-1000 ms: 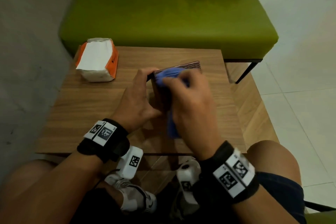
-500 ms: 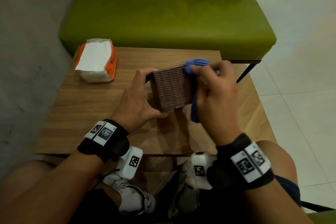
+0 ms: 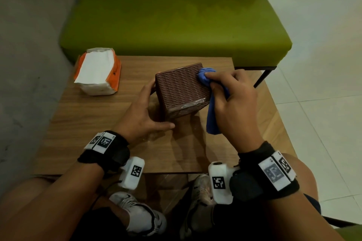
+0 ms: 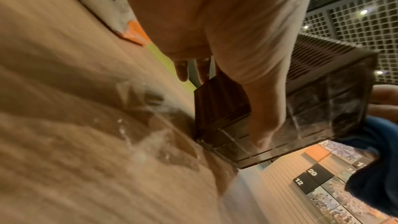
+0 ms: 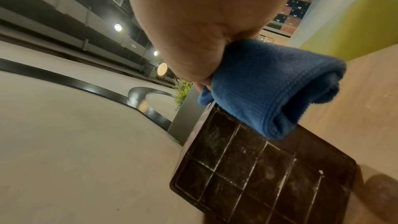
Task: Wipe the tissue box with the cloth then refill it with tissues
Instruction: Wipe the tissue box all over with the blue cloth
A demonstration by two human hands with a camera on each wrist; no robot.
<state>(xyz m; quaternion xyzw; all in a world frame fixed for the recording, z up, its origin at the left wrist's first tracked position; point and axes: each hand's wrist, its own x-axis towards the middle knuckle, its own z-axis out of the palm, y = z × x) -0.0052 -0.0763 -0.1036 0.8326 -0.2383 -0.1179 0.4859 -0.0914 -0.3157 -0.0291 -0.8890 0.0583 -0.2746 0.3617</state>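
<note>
The brown woven tissue box (image 3: pixel 181 88) is tilted on the wooden table (image 3: pixel 94 123), its gridded base (image 5: pixel 258 176) facing me. My left hand (image 3: pixel 147 108) grips its left side, thumb under the near lower edge and fingers on the far side. In the left wrist view the thumb of that left hand (image 4: pixel 258 101) lies across the base of the box (image 4: pixel 318 101). My right hand (image 3: pixel 232 97) grips the bunched blue cloth (image 3: pixel 206 77) and presses it on the box's upper right corner; a tail hangs below the hand. The cloth (image 5: pixel 269 88) covers that edge.
An opened orange and white tissue pack (image 3: pixel 98 73) lies at the table's back left. A green bench (image 3: pixel 176 19) stands behind the table, a grey wall (image 3: pixel 27 64) to the left and a tiled floor (image 3: pixel 323 94) to the right. My knees and shoes are below the near edge.
My right hand has carried the cloth from the box's near face up to its right top corner. The left hand has turned the box so the woven side faces up.
</note>
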